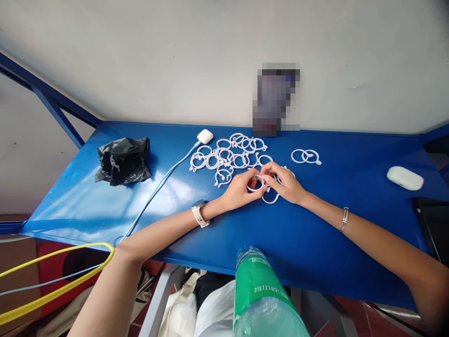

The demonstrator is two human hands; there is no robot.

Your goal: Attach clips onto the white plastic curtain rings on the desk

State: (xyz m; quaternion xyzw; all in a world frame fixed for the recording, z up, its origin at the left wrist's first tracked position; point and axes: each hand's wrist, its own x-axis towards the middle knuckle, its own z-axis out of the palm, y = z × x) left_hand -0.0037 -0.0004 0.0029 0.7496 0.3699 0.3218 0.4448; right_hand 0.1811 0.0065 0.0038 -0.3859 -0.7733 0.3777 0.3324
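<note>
Left hand [242, 189]: pinching a white plastic ring [257, 183].
Right hand [286, 183]: pinching the same ring.
Far: pile of white plastic rings [228, 157] on the blue metal table [333, 224].

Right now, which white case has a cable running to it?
The small case behind the ring pile; the bigger case at far right has none.

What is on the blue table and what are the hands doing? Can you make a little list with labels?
table: blue table
left hand: left hand pinching white rings
right hand: right hand pinching the same rings
behind hands: ring pile
right of pile: ring pair, lying apart
far left: black bag
nearest the camera: green bottle
</note>
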